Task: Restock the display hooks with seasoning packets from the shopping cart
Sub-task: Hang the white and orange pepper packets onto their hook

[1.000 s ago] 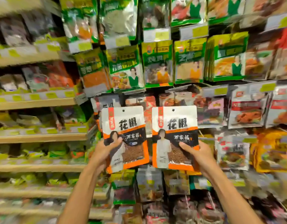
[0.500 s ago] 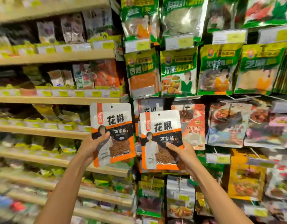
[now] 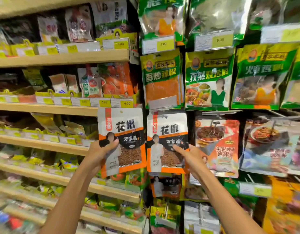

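Two identical seasoning packets, white on top with black and orange below, are held up in front of the display. My left hand (image 3: 102, 152) grips the left packet (image 3: 122, 130) by its lower left side, in front of the wooden shelf edge. My right hand (image 3: 189, 157) holds the right packet (image 3: 166, 129) by its lower right edge, thumb on its front; the packet's top sits right under the green packets, at a hook row. Whether it hangs on a hook I cannot tell. Another packet of the same kind (image 3: 164, 184) hangs just below. The shopping cart is out of view.
Wooden shelves (image 3: 61, 58) with price tags and small packets fill the left. Green seasoning packets (image 3: 208, 81) hang above on the right, red and orange ones (image 3: 217, 146) beside my right hand. Yellow price labels (image 3: 163, 44) stick out on hook ends.
The view has swung left, so the hook wall now sits on the right. Both packets stay in my hands; the right packet has moved up against the hook row beneath the green packets.
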The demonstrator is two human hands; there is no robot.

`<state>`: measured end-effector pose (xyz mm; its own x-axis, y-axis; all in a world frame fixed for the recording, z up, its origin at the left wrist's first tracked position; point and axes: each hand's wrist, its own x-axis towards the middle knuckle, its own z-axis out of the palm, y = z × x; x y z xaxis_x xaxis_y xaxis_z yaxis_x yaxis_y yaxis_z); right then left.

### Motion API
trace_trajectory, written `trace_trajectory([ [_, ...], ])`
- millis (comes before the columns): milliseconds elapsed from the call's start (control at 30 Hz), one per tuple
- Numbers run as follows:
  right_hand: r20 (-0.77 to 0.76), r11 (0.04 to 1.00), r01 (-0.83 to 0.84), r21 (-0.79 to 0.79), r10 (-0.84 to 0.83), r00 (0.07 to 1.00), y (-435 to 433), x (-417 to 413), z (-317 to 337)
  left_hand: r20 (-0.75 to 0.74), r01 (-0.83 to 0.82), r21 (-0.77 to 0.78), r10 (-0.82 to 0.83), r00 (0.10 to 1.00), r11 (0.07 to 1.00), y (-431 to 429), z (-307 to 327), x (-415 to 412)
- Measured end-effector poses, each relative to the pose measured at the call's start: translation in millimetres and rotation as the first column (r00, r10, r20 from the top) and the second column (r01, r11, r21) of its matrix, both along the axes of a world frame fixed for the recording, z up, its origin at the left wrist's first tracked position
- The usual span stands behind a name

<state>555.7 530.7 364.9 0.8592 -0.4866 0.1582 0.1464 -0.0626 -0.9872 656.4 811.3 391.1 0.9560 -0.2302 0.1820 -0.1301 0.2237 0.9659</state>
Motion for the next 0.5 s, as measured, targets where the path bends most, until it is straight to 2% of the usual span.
trace_trajectory([
  [300, -0.026, 0.992, 0.126, -0.03, -0.127, 0.992, 3.7, 17.5, -1.2, 0.016, 0.094, 0.037, -0.094, 0.995, 0.995, 0.1, -6.4, 28.1],
  [500, 0.006, 0.989, 0.145, 0.035, -0.146, 0.989, 12.3, 24.8, -1.6, 0.011, 0.143, 0.044, -0.144, 0.99, 0.989, 4.3, -8.5, 43.3],
])
